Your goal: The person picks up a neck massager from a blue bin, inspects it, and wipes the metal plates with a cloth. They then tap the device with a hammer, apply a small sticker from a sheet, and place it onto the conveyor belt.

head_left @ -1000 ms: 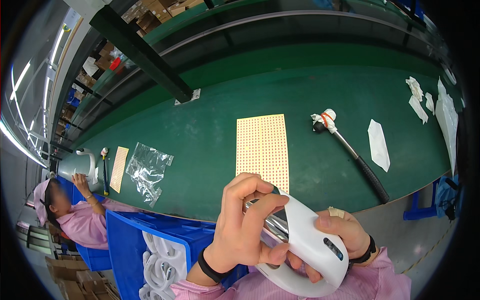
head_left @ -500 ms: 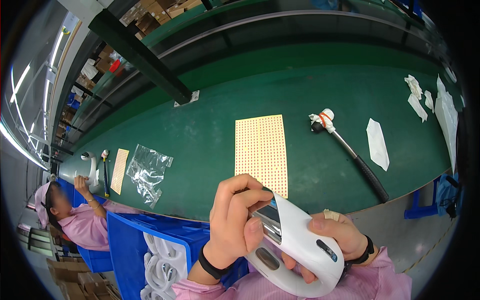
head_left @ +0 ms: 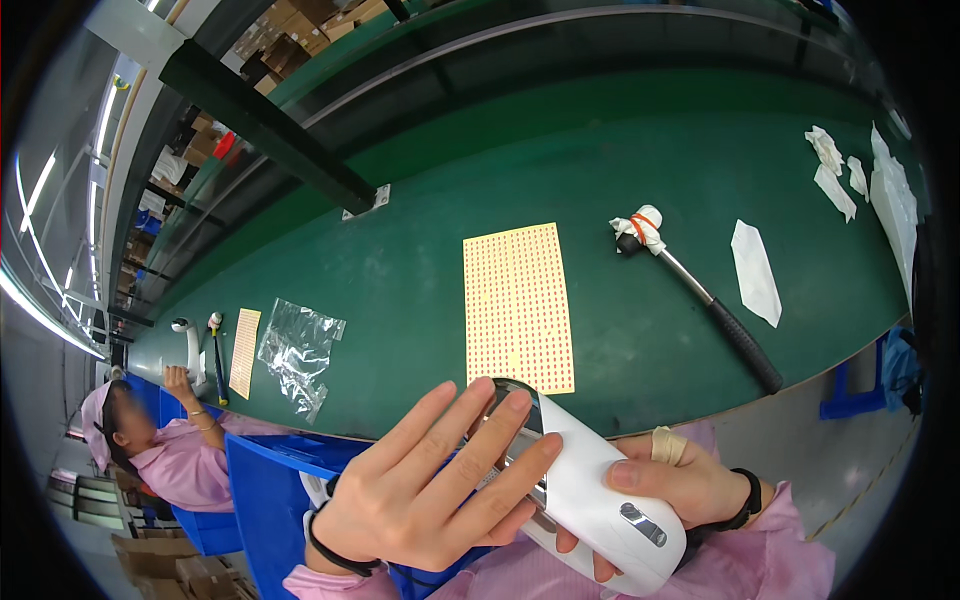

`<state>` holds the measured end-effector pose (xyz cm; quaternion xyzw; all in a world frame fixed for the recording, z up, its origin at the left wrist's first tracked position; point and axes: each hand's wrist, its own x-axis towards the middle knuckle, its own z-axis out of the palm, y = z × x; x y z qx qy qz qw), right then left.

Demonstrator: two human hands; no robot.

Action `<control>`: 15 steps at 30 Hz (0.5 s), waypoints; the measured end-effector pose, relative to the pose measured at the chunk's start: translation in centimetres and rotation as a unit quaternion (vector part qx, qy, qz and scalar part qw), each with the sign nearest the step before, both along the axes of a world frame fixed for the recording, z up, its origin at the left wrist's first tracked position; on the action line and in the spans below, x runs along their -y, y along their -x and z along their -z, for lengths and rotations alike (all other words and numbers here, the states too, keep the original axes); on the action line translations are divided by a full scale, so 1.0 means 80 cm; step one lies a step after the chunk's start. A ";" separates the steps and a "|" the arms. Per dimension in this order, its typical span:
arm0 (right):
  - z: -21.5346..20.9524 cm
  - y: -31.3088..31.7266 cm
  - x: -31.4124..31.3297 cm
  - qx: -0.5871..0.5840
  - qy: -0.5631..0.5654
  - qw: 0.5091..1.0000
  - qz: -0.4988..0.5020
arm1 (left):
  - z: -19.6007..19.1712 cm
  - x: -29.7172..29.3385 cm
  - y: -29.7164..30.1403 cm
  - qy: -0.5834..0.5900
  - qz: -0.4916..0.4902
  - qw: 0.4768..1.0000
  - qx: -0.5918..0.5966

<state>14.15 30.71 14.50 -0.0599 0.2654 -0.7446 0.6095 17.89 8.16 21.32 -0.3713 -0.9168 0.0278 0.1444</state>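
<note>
Change since half a second ago: the left hand [head_left: 430, 490] has gone from a pinch at the top of the white handheld device [head_left: 590, 495] to lying flat across its dark front strip; the device sits at much the same tilt.
Device position: held in front of the person's lap, below the near edge of the green table [head_left: 400, 290], above the blue crate [head_left: 265, 490].
Risk: as a judgement, the smooth rounded shell could slip toward the crate or the floor, since only one hand truly grips it and the other merely presses on top.
Second risk: flat fingers may smear or shift the dark strip if they slide.
Left fingers [head_left: 470, 435]: spread nearly straight, open, touching the strip and upper shell, gripping nothing.
Right hand [head_left: 690, 490]: fingers wrapped around the device's lower body, thumb on top, one finger taped.
Nearby on the table: dotted sticker sheet [head_left: 517, 305], hammer [head_left: 700, 290] with a wrapped head, both well apart from the hands.
</note>
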 end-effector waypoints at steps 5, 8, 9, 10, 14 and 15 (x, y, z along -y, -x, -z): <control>0.005 0.008 0.006 0.016 -0.033 0.999 -0.012 | -0.009 -0.001 0.007 0.030 0.038 0.998 0.039; 0.011 0.014 0.006 0.039 -0.047 0.998 -0.025 | -0.004 0.003 0.015 0.011 0.053 0.995 0.078; 0.011 0.015 0.006 0.054 -0.042 0.997 -0.024 | -0.001 0.002 0.017 0.013 0.059 0.995 0.075; 0.012 0.017 0.006 0.057 -0.042 0.997 -0.022 | 0.002 0.001 0.018 0.015 0.064 0.995 0.072; 0.016 0.020 0.002 0.030 -0.068 0.995 -0.063 | 0.008 0.000 0.020 0.026 0.085 0.993 0.081; 0.016 0.019 0.001 0.032 -0.071 0.994 -0.072 | 0.009 -0.002 0.019 0.037 0.100 0.991 0.078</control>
